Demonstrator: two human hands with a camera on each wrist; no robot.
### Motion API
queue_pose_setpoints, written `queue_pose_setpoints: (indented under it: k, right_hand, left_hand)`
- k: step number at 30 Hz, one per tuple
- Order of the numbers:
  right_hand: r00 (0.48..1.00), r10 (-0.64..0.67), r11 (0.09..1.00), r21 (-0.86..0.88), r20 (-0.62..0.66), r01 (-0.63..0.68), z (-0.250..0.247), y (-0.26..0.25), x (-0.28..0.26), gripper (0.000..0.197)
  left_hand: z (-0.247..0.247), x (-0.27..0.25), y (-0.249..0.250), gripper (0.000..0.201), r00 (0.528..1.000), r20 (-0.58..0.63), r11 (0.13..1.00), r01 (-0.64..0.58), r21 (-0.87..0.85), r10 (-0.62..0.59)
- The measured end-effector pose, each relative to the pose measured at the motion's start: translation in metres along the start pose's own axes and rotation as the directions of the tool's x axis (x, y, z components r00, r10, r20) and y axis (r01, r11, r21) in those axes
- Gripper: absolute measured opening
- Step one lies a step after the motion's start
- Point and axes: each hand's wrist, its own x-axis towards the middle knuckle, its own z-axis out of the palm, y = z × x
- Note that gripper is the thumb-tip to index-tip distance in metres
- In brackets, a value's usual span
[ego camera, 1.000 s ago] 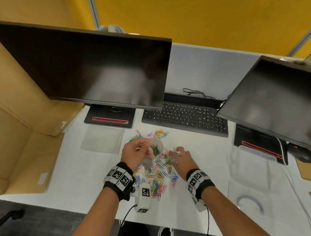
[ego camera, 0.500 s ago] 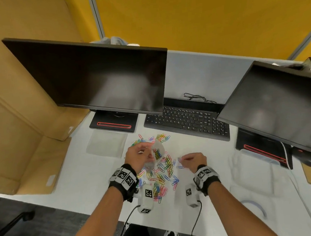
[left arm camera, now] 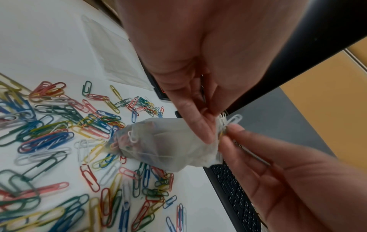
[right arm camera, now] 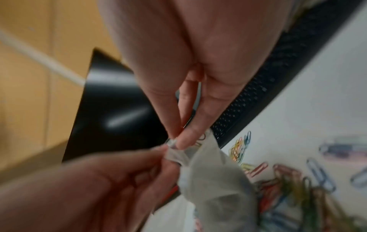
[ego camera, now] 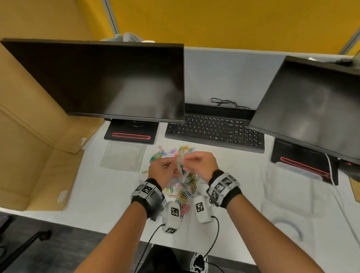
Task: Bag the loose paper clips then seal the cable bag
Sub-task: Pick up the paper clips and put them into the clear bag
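Observation:
A small clear bag [ego camera: 180, 170] [left arm camera: 164, 146] with several coloured clips inside hangs over the pile of loose paper clips [ego camera: 187, 192] [left arm camera: 59, 133] on the white desk [ego camera: 106, 194]. My left hand [ego camera: 173, 165] [left arm camera: 208, 125] pinches the bag's mouth. My right hand [ego camera: 189, 159] [right arm camera: 178, 141] meets it there and pinches a few paper clips at the opening; a white clip [left arm camera: 235, 118] sticks out. The bag [right arm camera: 210, 180] sags below both hands. A cable bag [ego camera: 287, 229] with a curved white cable lies flat at the front right.
A black keyboard [ego camera: 215, 129] lies just beyond the clips, between two dark monitors [ego camera: 107, 84] [ego camera: 322, 109] on stands. An empty clear bag [ego camera: 123, 158] lies to the left, more bags [ego camera: 289, 184] to the right. A mouse [ego camera: 358, 176] and an open cardboard box [ego camera: 16, 147] flank the desk.
My right hand has lifted from the desk with clips and moved left to the bag's mouth. My left hand has raised the bag a little to meet it.

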Motion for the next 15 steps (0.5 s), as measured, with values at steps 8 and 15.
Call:
queue_pose_setpoints:
  k: [8, 15]
  right_hand:
    - [0.962, -0.074, 0.961, -0.277, -0.263, -0.002, -0.04, 0.031, 0.003, 0.018]
    - [0.988, 0.088, 0.587, -0.794, -0.13, -0.157, -0.003, 0.11, -0.029, 0.063]
  left_hand:
    - [-0.015, 0.007, -0.005, 0.022, 0.999, 0.025, 1.0, -0.02, -0.004, 0.02]
    - [-0.04, 0.003, -0.006, 0.008, 1.0, 0.012, 0.993, -0.008, -0.118, 0.009]
